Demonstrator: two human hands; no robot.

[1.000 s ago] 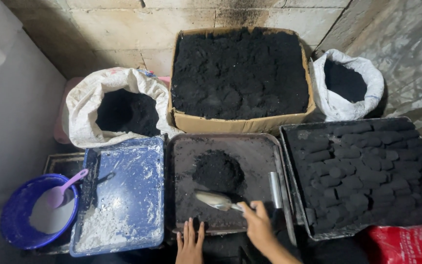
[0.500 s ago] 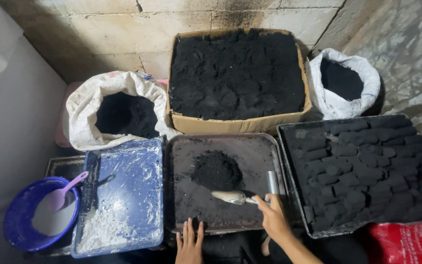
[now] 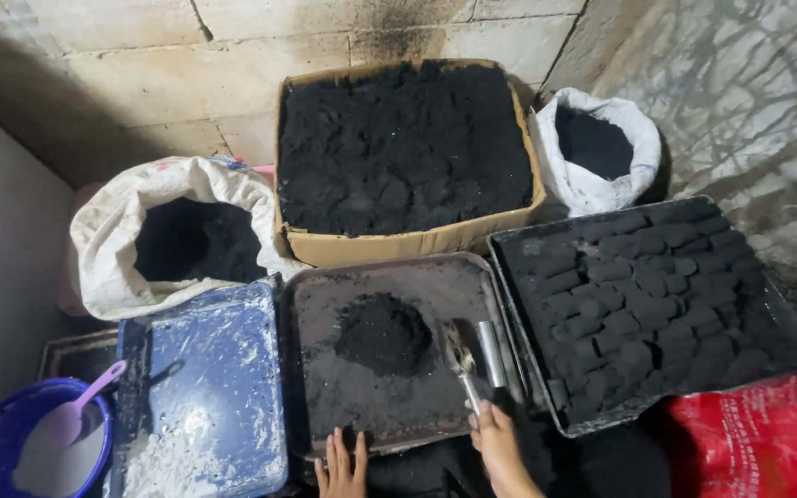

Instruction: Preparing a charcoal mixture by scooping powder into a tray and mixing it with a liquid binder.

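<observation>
- Cardboard box (image 3: 398, 242) of black material is being kept at the back, sacks beside it; full tray of black blocks (image 3: 648, 304) is lying right.
- Middle tray (image 3: 325, 304) is being worked: dark powder heap (image 3: 385, 334) sits up-left of the spoon bowl, open powder floor around it, rim close by at right.
- Spoon (image 3: 462, 360) is being gripped by right hand (image 3: 500, 447), long axis running away from body, nearer hand.
- Left hand (image 3: 343, 466) is being rested flat, fingers spread, on the near tray edge, holding nothing.
</observation>
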